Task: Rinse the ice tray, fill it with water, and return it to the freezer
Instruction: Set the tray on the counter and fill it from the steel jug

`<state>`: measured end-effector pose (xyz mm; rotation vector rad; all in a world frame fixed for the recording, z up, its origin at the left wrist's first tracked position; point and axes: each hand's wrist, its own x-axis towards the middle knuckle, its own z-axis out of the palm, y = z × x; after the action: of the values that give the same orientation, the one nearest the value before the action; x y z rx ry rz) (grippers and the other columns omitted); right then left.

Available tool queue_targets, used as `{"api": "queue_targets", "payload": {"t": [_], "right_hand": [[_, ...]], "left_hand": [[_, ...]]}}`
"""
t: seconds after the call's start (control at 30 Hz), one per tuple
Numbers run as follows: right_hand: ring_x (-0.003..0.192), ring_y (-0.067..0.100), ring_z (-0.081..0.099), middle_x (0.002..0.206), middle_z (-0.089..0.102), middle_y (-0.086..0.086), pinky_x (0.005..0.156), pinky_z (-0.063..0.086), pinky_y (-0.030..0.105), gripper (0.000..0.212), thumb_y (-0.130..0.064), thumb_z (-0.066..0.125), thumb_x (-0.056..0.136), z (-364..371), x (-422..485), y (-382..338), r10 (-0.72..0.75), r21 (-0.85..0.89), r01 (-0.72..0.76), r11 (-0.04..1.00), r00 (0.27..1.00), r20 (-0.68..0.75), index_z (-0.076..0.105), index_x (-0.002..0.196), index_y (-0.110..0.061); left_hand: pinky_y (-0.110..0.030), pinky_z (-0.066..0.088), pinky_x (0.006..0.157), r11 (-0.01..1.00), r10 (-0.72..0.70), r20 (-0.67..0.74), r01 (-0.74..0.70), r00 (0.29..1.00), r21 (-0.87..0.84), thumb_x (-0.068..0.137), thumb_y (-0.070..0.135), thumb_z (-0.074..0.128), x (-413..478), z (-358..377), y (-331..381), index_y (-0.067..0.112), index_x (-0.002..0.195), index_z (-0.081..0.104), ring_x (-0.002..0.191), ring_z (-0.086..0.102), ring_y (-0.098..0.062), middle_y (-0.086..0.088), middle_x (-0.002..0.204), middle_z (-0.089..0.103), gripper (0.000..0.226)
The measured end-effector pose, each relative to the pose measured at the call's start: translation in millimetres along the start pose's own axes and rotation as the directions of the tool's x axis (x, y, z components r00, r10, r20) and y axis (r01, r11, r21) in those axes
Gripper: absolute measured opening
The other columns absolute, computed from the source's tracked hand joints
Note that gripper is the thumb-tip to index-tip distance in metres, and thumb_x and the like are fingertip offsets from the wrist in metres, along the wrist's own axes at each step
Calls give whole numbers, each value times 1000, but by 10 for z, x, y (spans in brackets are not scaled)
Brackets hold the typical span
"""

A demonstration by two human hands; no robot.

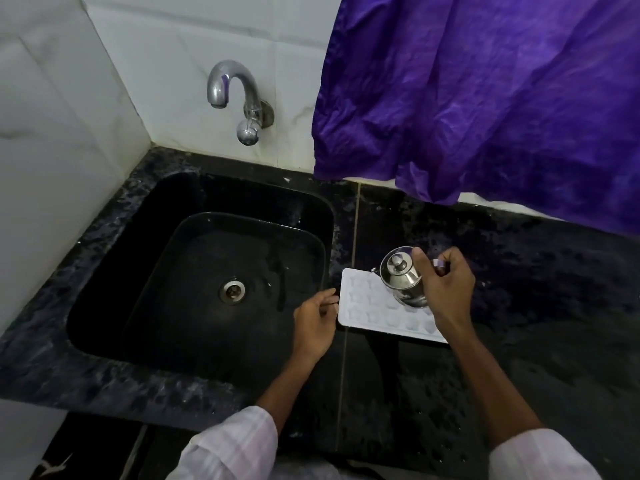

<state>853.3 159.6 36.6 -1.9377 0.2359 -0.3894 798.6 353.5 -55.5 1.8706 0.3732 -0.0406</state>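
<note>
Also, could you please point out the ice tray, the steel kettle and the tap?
ice tray (360,301): head view, bare cells at its left end.
steel kettle (397,263): head view, its lid knob.
tap (230,69): head view, top of its curved spout.

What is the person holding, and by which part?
The right hand grips a steel kettle by its side handle, tilted over the white ice tray. The left hand holds nothing and lies loose at the tray's left edge.

white ice tray (367,303), flat on black counter (519,289), beside sink (145,244)
</note>
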Motion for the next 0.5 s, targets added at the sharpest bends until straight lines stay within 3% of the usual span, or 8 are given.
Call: {"api": "queue_targets", "payload": {"t": [0.5], "right_hand": [[55, 4, 32, 65, 39, -2, 55, 34, 16, 45, -30, 75, 85, 18, 81, -7, -18, -4, 18, 1000, 1000, 10, 36, 69, -16]], "left_hand": [[-5, 50, 85, 1000, -24, 18, 24, 1000, 11, 90, -2, 63, -24, 24, -60, 7, 123, 69, 91, 70, 1, -1, 108, 76, 35]]}}
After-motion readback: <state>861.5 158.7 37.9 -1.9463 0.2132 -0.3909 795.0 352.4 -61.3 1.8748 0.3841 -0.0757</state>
